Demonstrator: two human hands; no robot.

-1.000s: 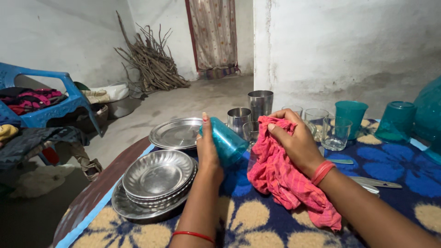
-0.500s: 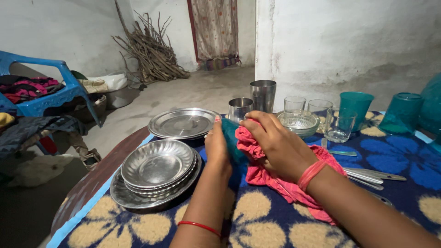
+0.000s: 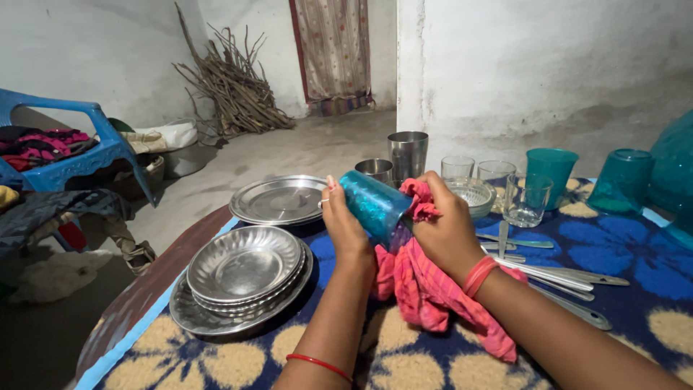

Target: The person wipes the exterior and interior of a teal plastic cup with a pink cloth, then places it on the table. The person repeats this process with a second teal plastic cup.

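My left hand [image 3: 345, 230] grips a teal plastic tumbler [image 3: 372, 204], tilted on its side above the table. My right hand [image 3: 446, 227] holds a pink-red cloth [image 3: 426, 289] pressed into the tumbler's open end; the cloth hangs down onto the blue flowered tablecloth [image 3: 621, 267]. Both wrists wear red bangles. Just left of my left hand sits a stack of steel bowls on a steel plate [image 3: 244, 269].
A flat steel plate [image 3: 278, 200] lies behind the stack. Two steel cups [image 3: 408, 153], clear glasses [image 3: 525, 201], a glass bowl [image 3: 473, 193], teal tumblers [image 3: 552, 172] and a teal jug [image 3: 675, 173] stand at the back. Spoons [image 3: 548, 273] lie right of my arm. A blue chair [image 3: 65, 162] stands left.
The tumbler, half hidden under the cloth half a second ago, is lifted and tilted with its base up-left. My right hand has shifted to the tumbler's mouth with the cloth.
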